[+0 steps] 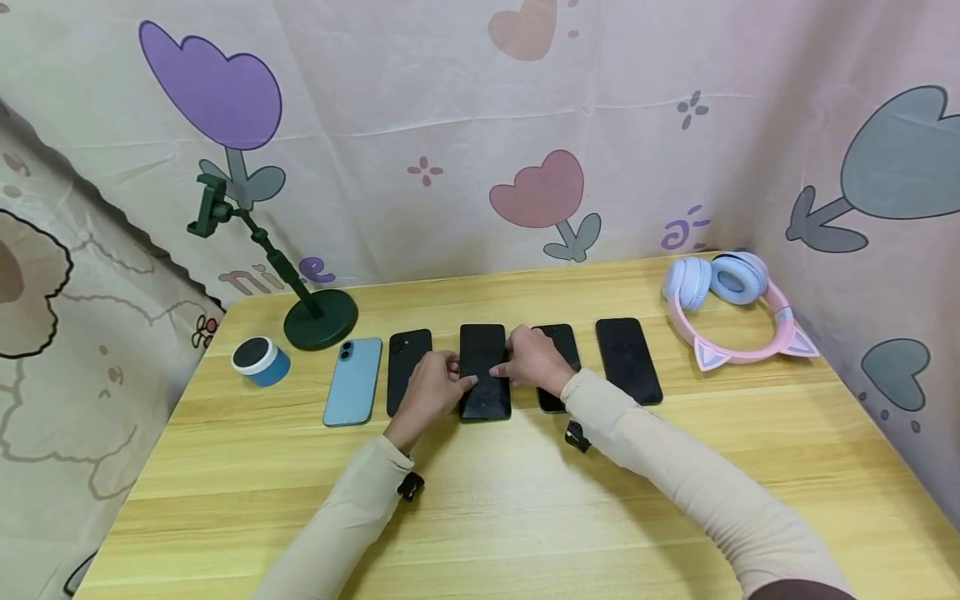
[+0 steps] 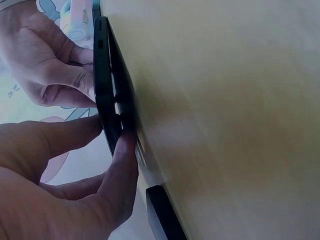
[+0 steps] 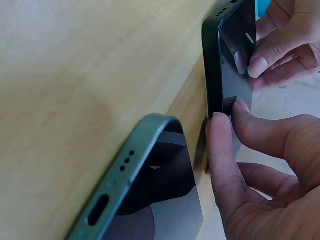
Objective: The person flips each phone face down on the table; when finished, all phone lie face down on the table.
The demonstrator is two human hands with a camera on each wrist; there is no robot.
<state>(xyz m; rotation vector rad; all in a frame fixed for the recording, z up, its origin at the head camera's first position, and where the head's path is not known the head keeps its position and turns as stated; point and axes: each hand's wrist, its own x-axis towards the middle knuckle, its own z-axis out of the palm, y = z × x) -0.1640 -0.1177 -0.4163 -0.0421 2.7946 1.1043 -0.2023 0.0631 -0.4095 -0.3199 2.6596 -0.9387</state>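
A black smartphone (image 1: 483,346) lies face up in the middle of a row of phones, its dark glossy screen showing. My left hand (image 1: 435,387) pinches its left edge between thumb and fingers. On the opposite edge my right hand (image 1: 538,360) pinches it the same way. The left wrist view shows the phone (image 2: 102,75) tilted, with a narrow dark gap under one side. To the left lies a black phone (image 1: 405,354) with its camera side up, partly behind my left hand. A green-framed phone (image 3: 127,170) is beside my right hand, which partly covers it in the head view.
A light blue phone (image 1: 352,383) lies farther left and another black phone (image 1: 630,360) farther right. Behind them stand a dark green phone stand (image 1: 321,321) and a blue-and-white round container (image 1: 262,362). Pink cat-ear headphones (image 1: 738,354) rest at the back right of the wooden table (image 1: 495,517).
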